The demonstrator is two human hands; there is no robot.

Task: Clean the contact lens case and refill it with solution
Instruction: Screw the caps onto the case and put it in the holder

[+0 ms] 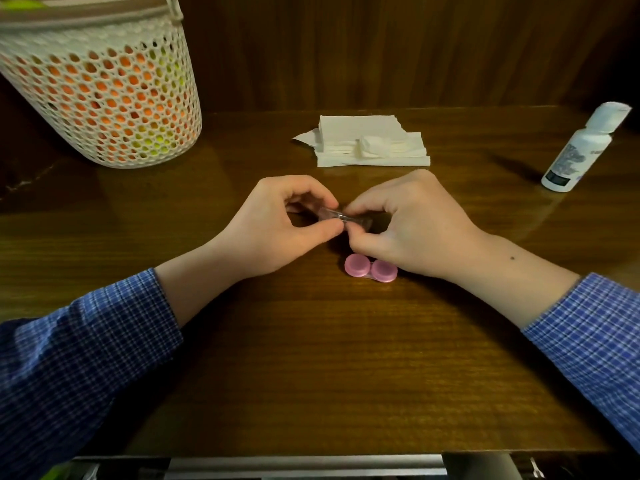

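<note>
Both my hands meet over the middle of the brown wooden table. Between them is a small clear contact lens case, held just above the table. My left hand pinches its left end with thumb and fingers. My right hand pinches its right end; its fingers hide most of that side. Two pink round caps lie side by side on the table just below my right hand. A white bottle of solution stands upright at the far right, cap on.
A stack of white tissues lies behind my hands, with a crumpled piece on top. A white perforated basket with orange and yellow contents stands at the back left. A dark wooden wall runs behind the table.
</note>
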